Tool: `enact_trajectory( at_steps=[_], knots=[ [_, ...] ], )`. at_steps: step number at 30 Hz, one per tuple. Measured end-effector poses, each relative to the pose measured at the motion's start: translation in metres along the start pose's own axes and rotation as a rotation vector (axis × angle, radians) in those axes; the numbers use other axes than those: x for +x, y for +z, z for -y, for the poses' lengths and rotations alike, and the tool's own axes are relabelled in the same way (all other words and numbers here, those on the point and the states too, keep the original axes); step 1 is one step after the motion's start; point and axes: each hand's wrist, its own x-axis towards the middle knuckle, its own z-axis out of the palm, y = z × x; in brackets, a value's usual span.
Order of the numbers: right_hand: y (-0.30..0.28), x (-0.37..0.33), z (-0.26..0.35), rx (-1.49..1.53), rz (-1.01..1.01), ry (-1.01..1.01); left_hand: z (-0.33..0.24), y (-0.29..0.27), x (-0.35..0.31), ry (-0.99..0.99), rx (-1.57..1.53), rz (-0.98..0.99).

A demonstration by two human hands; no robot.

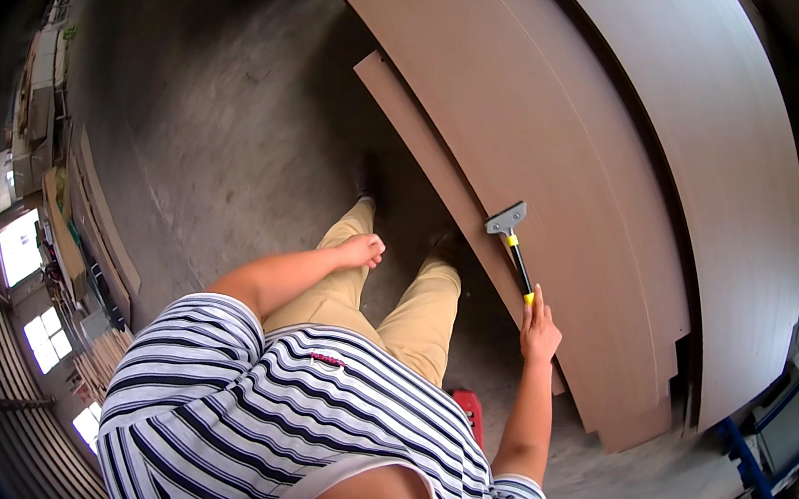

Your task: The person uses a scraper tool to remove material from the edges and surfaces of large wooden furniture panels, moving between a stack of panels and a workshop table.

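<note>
My right hand [540, 334] grips the end of a scraper [519, 262] with a black and yellow handle, one finger stretched along it. The scraper's wide grey metal head lies at the near-left edge of a large brown board [571, 171], over it or touching it; I cannot tell which. My left hand [359, 251] hangs in front of my left thigh, its fingers curled in, with nothing visible in them. Under the large board, a narrower strip of brown board [424, 142] sticks out on my side.
Another wide panel [707, 139] lies beyond the brown board, with a dark gap between. A red object [469, 412] stands on the concrete floor [204, 123] by my right leg. Planks [105, 221] lean along the left wall. Blue-framed equipment [768, 439] stands at the right.
</note>
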Motion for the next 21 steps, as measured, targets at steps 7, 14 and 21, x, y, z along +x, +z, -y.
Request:
enact_trajectory(
  at_steps=[7,14,21],
  knots=[
    [-0.009,0.074,0.085,-0.103,0.034,-0.151,0.047,-0.027,-0.023,-0.02,-0.139,-0.047],
    [-0.025,0.143,0.195,-0.156,0.078,-0.156,0.063,-0.056,-0.04,0.065,-0.268,-0.079],
    [-0.033,0.225,0.306,-0.208,0.025,-0.219,0.083,-0.109,-0.06,0.023,-0.594,-0.099]
  ],
)
